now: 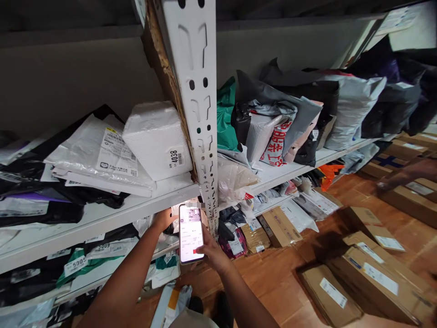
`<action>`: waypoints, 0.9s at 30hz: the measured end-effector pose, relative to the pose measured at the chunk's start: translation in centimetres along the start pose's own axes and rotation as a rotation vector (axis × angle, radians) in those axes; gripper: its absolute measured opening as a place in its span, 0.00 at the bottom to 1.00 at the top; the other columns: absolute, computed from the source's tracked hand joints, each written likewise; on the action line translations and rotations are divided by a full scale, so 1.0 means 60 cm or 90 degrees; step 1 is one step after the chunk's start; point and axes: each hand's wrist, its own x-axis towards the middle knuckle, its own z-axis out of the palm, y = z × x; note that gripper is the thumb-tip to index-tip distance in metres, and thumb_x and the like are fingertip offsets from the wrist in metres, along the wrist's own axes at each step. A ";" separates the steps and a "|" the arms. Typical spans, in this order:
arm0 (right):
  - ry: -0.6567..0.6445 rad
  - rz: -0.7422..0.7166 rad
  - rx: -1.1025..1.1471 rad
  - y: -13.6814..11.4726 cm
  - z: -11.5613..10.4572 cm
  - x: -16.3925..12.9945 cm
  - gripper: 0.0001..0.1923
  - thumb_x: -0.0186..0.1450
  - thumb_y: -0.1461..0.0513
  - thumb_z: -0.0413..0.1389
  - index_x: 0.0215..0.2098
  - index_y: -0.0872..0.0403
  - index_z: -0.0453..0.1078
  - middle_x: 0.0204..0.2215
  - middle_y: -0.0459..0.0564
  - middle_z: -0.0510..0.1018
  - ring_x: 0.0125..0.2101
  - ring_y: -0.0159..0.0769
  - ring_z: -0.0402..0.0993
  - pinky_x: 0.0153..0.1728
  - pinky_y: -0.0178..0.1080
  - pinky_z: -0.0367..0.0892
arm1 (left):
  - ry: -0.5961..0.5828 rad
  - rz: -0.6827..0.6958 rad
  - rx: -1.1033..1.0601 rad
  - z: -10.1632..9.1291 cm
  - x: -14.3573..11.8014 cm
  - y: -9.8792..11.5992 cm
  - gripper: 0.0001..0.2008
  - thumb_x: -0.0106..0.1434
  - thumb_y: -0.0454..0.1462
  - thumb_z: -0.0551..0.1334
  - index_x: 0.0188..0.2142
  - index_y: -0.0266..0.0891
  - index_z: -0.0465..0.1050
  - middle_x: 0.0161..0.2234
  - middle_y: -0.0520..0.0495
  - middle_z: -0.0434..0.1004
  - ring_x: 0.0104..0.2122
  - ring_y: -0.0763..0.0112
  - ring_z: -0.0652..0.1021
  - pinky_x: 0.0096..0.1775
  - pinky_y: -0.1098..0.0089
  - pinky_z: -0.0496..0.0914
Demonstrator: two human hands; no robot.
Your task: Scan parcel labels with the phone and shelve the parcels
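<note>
My right hand (212,251) holds a lit smartphone (190,233) upright, its screen facing me, just below the middle shelf. My left hand (163,218) reaches under that shelf (102,217) among the parcels behind the phone; its fingers are hidden, so whether it holds anything is unclear. A white foam box (155,136) labelled 4038 leans against the white slotted upright (201,109) on the shelf above the hands.
Plastic mailer bags crowd the shelves: white and black ones (92,157) left, grey, green and printed ones (280,118) right. Cardboard boxes (372,273) lie on the wooden floor at right. Another person's arm (406,175) reaches over boxes at far right.
</note>
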 end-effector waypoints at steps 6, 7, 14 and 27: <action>-0.021 -0.013 0.017 0.000 0.014 -0.014 0.40 0.50 0.67 0.61 0.59 0.46 0.53 0.51 0.53 0.75 0.39 0.47 0.78 0.20 0.37 0.74 | 0.011 0.011 -0.051 0.000 -0.005 0.003 0.12 0.64 0.42 0.60 0.43 0.36 0.72 0.46 0.44 0.75 0.47 0.63 0.75 0.50 0.55 0.69; -0.021 -0.019 0.020 0.001 0.015 -0.015 0.40 0.50 0.66 0.62 0.58 0.46 0.54 0.50 0.53 0.75 0.40 0.47 0.78 0.21 0.37 0.74 | 0.013 0.015 -0.059 0.001 -0.005 0.003 0.12 0.64 0.42 0.60 0.42 0.36 0.73 0.46 0.44 0.75 0.47 0.63 0.74 0.50 0.55 0.69; -0.012 -0.031 0.058 0.017 0.033 -0.030 0.42 0.50 0.64 0.65 0.59 0.45 0.53 0.44 0.51 0.79 0.35 0.43 0.79 0.21 0.37 0.75 | 0.023 0.016 -0.095 0.008 -0.001 -0.003 0.13 0.64 0.43 0.59 0.43 0.36 0.72 0.48 0.43 0.74 0.49 0.62 0.74 0.52 0.54 0.67; 0.046 -0.043 0.038 0.032 0.061 -0.026 0.43 0.50 0.61 0.67 0.57 0.48 0.48 0.41 0.52 0.79 0.30 0.43 0.81 0.15 0.32 0.73 | 0.007 -0.042 -0.130 0.000 -0.007 0.007 0.16 0.64 0.46 0.59 0.42 0.36 0.73 0.43 0.44 0.77 0.44 0.64 0.76 0.48 0.56 0.70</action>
